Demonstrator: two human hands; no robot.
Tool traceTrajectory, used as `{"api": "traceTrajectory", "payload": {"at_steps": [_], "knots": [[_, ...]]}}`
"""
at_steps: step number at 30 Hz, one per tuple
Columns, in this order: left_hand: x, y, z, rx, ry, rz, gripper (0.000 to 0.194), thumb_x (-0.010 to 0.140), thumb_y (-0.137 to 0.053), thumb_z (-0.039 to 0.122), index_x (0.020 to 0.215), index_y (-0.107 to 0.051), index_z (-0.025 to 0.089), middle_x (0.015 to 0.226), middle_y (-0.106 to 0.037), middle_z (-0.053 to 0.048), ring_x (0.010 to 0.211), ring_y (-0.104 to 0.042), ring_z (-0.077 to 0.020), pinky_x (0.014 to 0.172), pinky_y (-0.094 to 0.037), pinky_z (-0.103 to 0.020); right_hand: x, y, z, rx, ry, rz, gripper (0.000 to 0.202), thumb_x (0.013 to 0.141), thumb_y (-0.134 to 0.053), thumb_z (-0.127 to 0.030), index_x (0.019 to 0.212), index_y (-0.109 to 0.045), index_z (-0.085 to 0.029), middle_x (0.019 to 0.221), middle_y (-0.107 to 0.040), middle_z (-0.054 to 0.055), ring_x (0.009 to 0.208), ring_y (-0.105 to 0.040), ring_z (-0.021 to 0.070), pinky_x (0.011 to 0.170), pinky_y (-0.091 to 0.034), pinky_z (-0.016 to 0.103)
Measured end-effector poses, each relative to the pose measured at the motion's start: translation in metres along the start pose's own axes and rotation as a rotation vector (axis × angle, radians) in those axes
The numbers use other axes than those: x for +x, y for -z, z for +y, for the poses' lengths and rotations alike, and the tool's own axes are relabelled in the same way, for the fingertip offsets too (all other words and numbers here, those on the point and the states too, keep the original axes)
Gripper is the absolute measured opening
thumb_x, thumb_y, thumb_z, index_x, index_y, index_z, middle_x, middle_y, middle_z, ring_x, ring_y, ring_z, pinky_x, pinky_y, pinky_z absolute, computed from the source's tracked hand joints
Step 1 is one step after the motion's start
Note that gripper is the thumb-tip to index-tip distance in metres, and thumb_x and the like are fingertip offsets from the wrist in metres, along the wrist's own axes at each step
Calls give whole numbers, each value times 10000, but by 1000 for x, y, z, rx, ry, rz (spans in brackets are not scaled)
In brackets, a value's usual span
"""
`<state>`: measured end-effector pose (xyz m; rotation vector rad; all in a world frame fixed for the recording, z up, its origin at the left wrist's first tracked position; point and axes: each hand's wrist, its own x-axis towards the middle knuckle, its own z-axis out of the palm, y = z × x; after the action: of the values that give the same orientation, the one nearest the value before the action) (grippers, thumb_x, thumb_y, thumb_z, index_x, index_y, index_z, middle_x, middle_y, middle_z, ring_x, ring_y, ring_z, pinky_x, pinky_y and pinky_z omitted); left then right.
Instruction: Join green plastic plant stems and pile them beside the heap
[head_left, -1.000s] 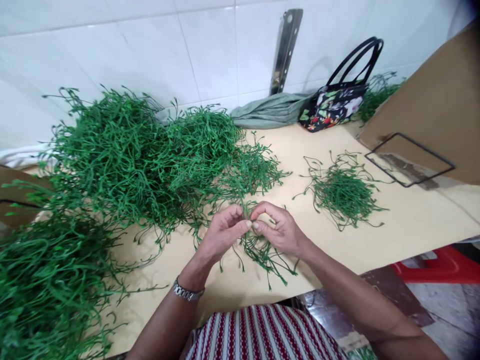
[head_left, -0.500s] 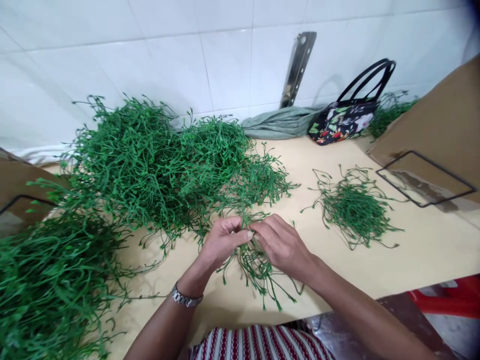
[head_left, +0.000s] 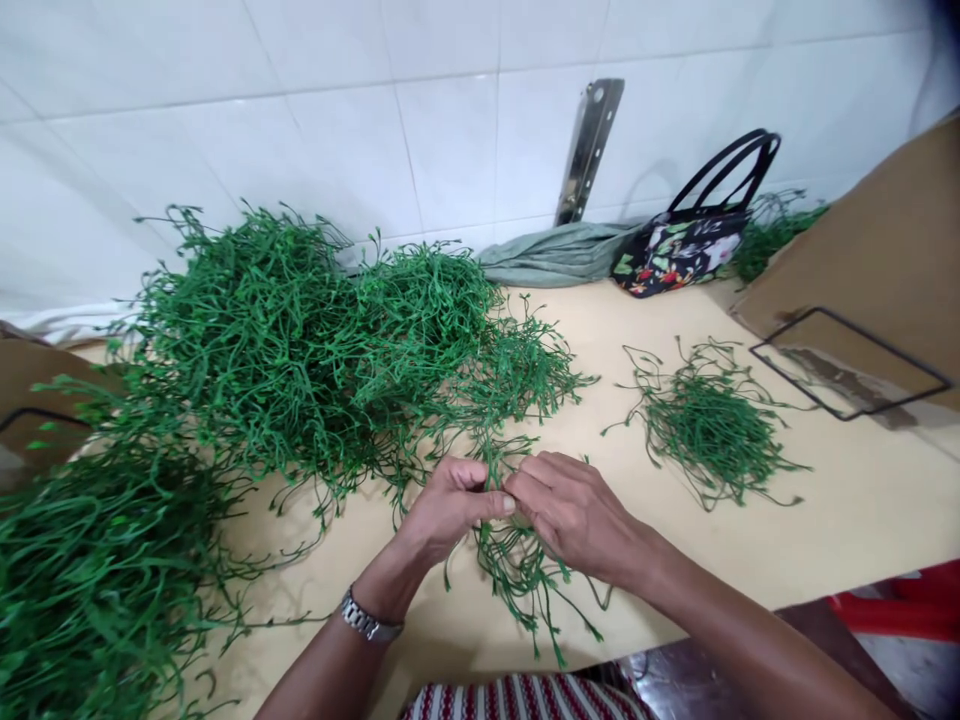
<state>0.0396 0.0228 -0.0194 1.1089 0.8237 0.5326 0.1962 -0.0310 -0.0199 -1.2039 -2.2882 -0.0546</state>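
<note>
Thumb and fingers of my left hand [head_left: 454,505] are closed round the middle of a small bunch of thin green plastic stems [head_left: 517,575]. My right hand [head_left: 574,510] meets it from the right, its fingertips pinched at the same spot on the bunch. What exactly those fingertips hold is hidden by the fingers. Curled stem ends with small buds spill out below both hands, over the tabletop. Just beyond the hands lies a loose clump of similar stems [head_left: 525,370].
A tall heap of green stems [head_left: 277,340] stands against the tiled wall, with another pile [head_left: 97,580] at near left. To the right lie a separate stem pile [head_left: 712,425], a cardboard box [head_left: 877,270] with a black wire frame [head_left: 847,365], and a floral handbag [head_left: 686,250].
The view has tilted up slightly, so everything sits a little lower. Both hands stay together at the bunch, with only slight finger movement.
</note>
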Motion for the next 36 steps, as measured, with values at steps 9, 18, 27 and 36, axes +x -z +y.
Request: {"api": "traceTrajectory", "payload": {"at_steps": [9,18,27,36], "knots": [[-1,-3,6,-19,109,-47,322,405,-797,295,384,-533,111,362,-346,60,409,-231,-35,441,-133,-217,-1,3,2,435,-80,-49,217,783,-377,-81,606,-459,-174,568,-435,-15,540,-386,106,508,-326,238],[4,11,23,-18,-88,57,245,461,-805,290,446,-620,130,488,-589,-14,466,-454,-86,457,-337,-220,-28,33,52,336,-396,99,133,848,-481,-199,835,-614,-188,730,-617,19,641,-570,130,545,-437,236],[8,7,13,-35,-173,182,227,553,-760,270,435,-613,143,514,-622,-35,553,-531,-120,498,-366,-222,-67,64,132,-508,-479,249,170,801,-539,-187,924,-649,-145,912,-631,157,860,-574,292,739,-428,424],[11,-7,5,-88,-255,219,106,583,-746,172,621,-650,148,542,-561,37,496,-443,-56,479,-347,-173,18,6,14,255,-181,18,168,876,-487,-289,863,-578,-148,780,-602,51,733,-548,159,682,-452,300]]}}
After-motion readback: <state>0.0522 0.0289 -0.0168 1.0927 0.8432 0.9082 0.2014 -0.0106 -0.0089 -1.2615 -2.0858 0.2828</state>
